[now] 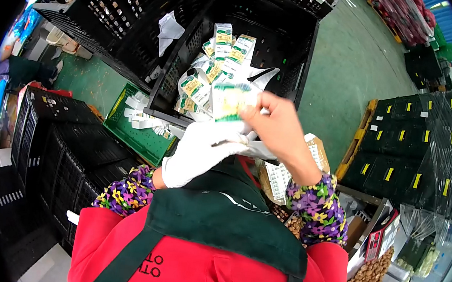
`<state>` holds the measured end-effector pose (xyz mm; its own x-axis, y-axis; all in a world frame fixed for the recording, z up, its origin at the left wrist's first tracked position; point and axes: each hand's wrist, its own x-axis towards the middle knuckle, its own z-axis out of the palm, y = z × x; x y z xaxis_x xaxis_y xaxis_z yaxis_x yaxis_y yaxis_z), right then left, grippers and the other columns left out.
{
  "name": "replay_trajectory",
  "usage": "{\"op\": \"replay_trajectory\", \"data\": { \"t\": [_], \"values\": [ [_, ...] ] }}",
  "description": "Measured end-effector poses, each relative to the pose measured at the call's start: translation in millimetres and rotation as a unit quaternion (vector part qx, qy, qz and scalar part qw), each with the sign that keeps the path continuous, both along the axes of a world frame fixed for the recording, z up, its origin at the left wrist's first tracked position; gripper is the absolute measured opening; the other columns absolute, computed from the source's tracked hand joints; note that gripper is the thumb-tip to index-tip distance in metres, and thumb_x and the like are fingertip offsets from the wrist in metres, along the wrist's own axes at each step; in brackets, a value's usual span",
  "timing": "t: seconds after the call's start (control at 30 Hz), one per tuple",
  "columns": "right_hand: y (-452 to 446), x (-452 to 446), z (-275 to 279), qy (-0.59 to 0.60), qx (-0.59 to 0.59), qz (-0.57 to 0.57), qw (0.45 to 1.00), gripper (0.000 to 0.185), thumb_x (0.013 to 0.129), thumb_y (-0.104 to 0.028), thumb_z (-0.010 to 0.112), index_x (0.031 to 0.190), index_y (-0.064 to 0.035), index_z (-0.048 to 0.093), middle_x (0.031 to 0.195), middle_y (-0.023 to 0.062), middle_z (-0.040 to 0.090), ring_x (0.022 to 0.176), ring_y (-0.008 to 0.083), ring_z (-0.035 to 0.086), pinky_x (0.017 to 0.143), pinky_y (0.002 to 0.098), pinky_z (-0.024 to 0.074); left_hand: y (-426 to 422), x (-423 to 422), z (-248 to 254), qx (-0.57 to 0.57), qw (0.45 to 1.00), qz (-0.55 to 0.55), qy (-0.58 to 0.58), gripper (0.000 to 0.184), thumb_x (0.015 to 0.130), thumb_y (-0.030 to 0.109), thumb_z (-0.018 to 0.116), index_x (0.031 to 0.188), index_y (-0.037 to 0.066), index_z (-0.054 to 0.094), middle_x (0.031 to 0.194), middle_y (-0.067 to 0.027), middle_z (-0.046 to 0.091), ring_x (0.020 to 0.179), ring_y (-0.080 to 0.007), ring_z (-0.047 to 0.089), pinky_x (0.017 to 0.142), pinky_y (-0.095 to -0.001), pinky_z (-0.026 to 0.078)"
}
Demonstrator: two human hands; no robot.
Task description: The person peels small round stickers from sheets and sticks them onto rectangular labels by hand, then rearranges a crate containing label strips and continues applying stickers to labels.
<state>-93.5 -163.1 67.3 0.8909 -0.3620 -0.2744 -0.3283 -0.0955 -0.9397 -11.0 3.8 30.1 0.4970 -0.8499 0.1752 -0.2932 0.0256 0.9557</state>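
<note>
One bare right hand had its grip pinched on one green-yellow-white paper label, print too blurred to read, by one black plastic crate! One white-gloved left hand sat just beside, grip impossible to tell.

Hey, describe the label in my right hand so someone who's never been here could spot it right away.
Find the open black crate with the pile of labels inside. At its near edge, the bare right hand pinches a white label printed green and yellow. Unlike those in the pile, it is held up in fingers, above the gloved left hand.
</note>
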Motion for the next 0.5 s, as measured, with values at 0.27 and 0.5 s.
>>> {"op": "replay_trajectory", "data": {
  "t": [0.27,0.5],
  "values": [
    [-15.1,18.0,3.0,-0.162,0.109,-0.234,0.953,0.022,0.088,-0.009,0.063,0.106,0.0022,0.056,0.092,0.0014,0.056,0.073,0.0047,0.051,0.068,0.0203,0.0447,3.1,-3.9,8.5,0.072,0.986,0.026,0.147,0.009,0.079,0.007,0.070,0.085,0.000,0.069,0.078,-0.0050,0.066,0.070,-0.0094,0.059,0.064,-0.0244,0.046],
    [25.4,3.6,-18.2,-0.189,0.041,-0.082,0.978,0.024,0.085,-0.001,0.063,0.107,-0.0001,0.052,0.103,0.0029,0.052,0.086,0.0071,0.051,0.079,0.0221,0.0447,4.5,1.6,8.3,0.075,0.996,0.035,0.039,0.015,0.082,0.016,0.070,0.089,0.003,0.070,0.077,-0.0083,0.068,0.065,-0.0159,0.060,0.061,-0.0273,0.047]
  ]
}}
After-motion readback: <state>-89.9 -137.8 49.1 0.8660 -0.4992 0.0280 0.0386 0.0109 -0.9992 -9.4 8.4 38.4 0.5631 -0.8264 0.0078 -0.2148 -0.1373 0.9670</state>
